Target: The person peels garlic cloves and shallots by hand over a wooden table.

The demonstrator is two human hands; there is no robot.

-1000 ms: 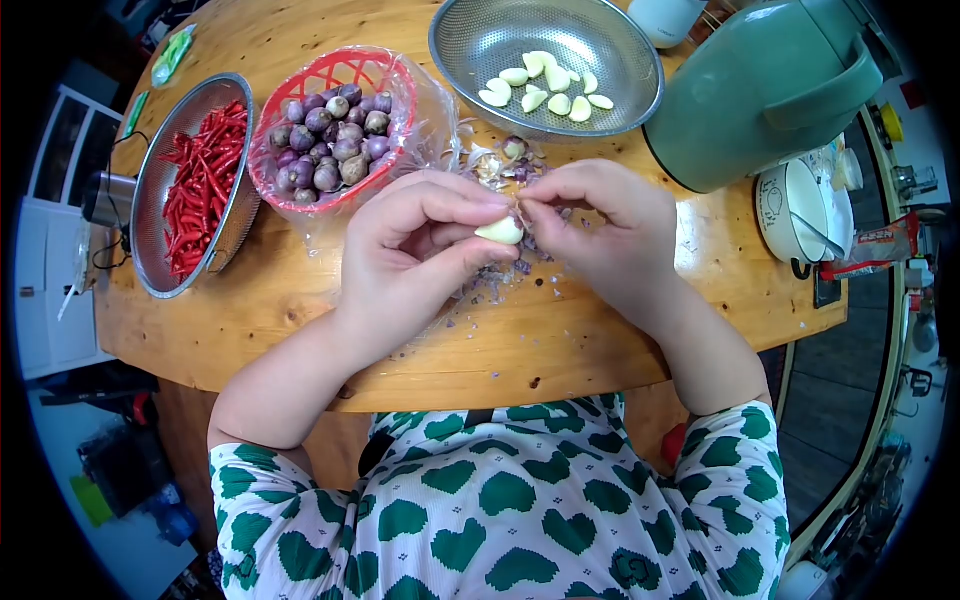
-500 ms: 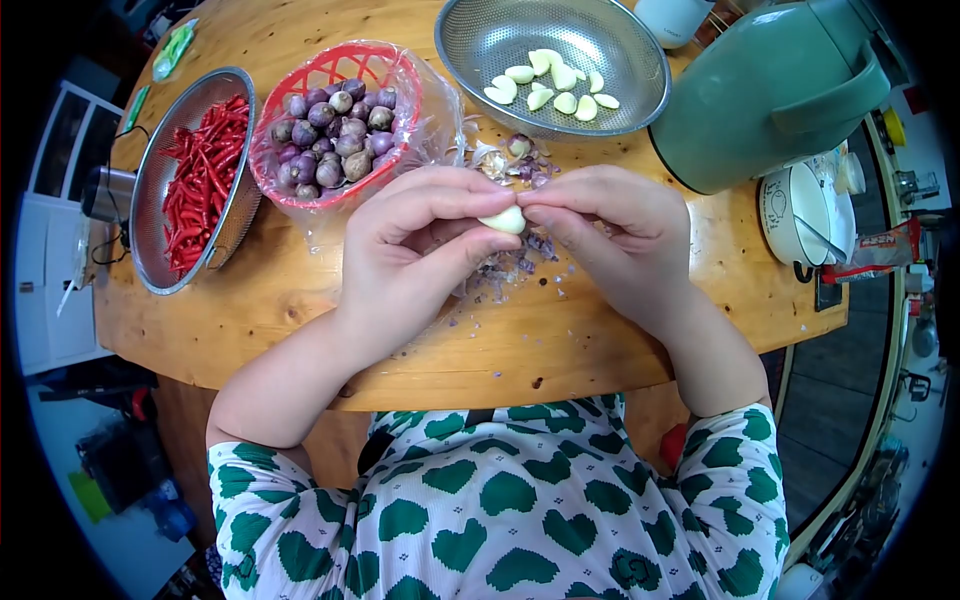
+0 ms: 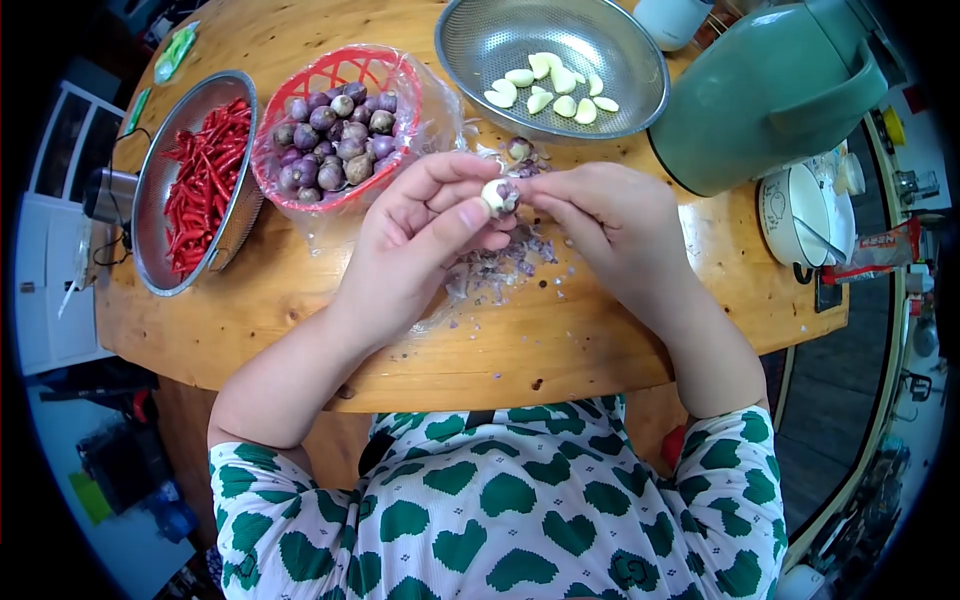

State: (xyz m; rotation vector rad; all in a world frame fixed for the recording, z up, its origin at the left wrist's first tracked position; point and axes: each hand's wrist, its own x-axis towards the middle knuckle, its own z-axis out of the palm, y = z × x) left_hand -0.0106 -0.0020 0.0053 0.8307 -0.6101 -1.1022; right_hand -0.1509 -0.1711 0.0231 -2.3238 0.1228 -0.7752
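Observation:
My left hand (image 3: 412,235) pinches a garlic clove (image 3: 499,198) between thumb and fingers. Pale flesh shows on the left of this clove, while purple skin still covers its right side. Against that skin, my right hand (image 3: 615,215) presses thumb and forefinger together in a pinch; the exact bit between them is mostly hidden. Purple and white skin scraps (image 3: 515,262) lie on the wooden table under both hands. Another purple garlic bulb (image 3: 519,149) rests just beyond my fingers.
A red basket (image 3: 408,95) lined with clear plastic holds several purple garlic bulbs. Left of it stands a colander (image 3: 240,200) of red chillies (image 3: 208,185). Peeled cloves (image 3: 563,80) lie in a metal colander (image 3: 465,60). A green jug (image 3: 735,120) and white enamel pot (image 3: 775,225) stand right.
The clove has been turned so its purple-skinned side shows toward my right hand. My left fingers have spread and shifted slightly; my right hand has closed into a tighter pinch.

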